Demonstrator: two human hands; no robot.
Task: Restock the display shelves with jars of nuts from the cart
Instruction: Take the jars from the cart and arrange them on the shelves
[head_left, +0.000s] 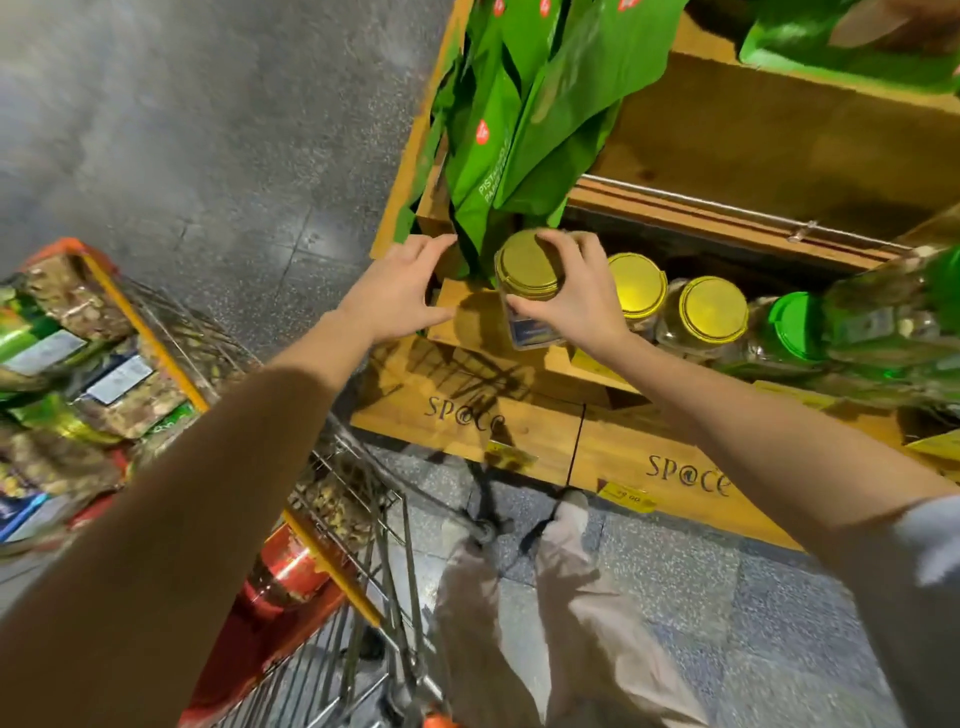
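**Risk: one-handed lid grip near the shelf's front edge**

- Right hand (576, 296) grips the yellow-lidded jar (527, 291) at the lid and shoulder only, fingers and thumb curled round it. Nothing supports it from below, so a slip drops glass to the floor.
- The jar sits close to the front lip of the wooden shelf (467, 319). I can't tell if the base is down yet. Released too far forward, it likely tips off.
- The green pistachio bags (498, 156) hang right behind it and could snag or push it back out.
- The next yellow-lidded jar (638, 283) is just to the right, so a sideways shove would knock it.
- Left hand (400, 293) is spread and empty, just left of the jar and not touching it.
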